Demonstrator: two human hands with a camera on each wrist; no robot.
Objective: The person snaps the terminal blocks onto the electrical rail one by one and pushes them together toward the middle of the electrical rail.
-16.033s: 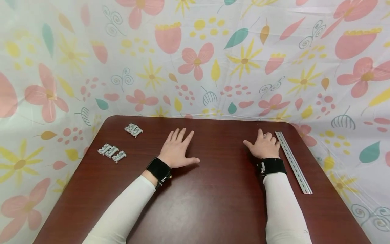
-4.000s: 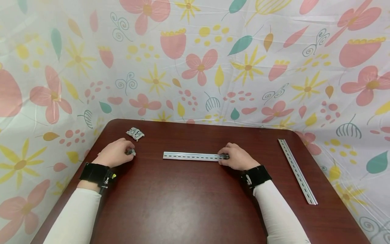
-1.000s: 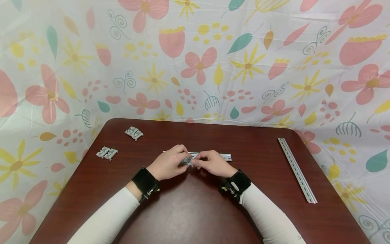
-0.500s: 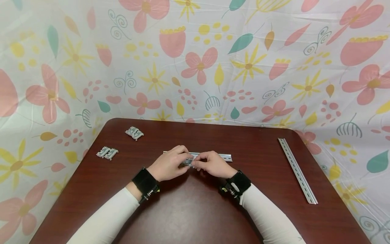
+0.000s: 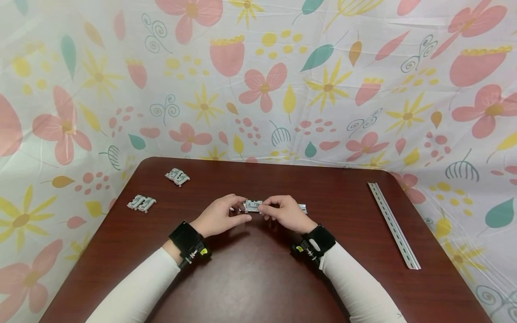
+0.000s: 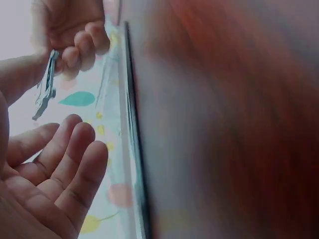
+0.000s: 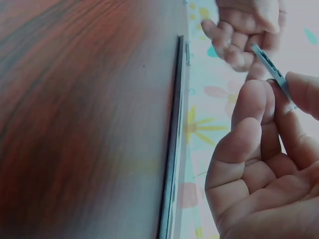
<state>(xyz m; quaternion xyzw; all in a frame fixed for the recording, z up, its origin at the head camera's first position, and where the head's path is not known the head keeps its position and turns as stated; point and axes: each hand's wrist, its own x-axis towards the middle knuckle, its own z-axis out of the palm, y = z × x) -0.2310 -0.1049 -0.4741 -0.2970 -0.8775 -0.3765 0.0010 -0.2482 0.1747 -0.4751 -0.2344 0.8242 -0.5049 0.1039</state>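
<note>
A thin grey terminal block (image 5: 253, 206) is pinched between the thumb and fingers of my right hand (image 5: 286, 214), above the middle of the table. My left hand (image 5: 219, 217) is beside the block's left end, its fingers loosely spread. In the left wrist view the block (image 6: 46, 88) appears edge-on in the right hand's pinch, apart from the left fingers. The right wrist view has the block (image 7: 271, 68) tilted between right thumb and fingertips. Behind both hands lies a slotted metal mounting rail (image 5: 303, 208), mostly hidden by them in the head view.
Two small groups of similar terminal blocks lie at the left, a nearer group (image 5: 141, 202) and a farther group (image 5: 177, 176). A second slotted rail (image 5: 393, 225) lies along the right side of the brown table (image 5: 258, 278). A floral curtain (image 5: 258, 89) hangs behind.
A rail has come to the table's middle, and one block has left the nearer left group. Over the last half second, the left fingers have let go and moved left; the block now shows its broad side.
</note>
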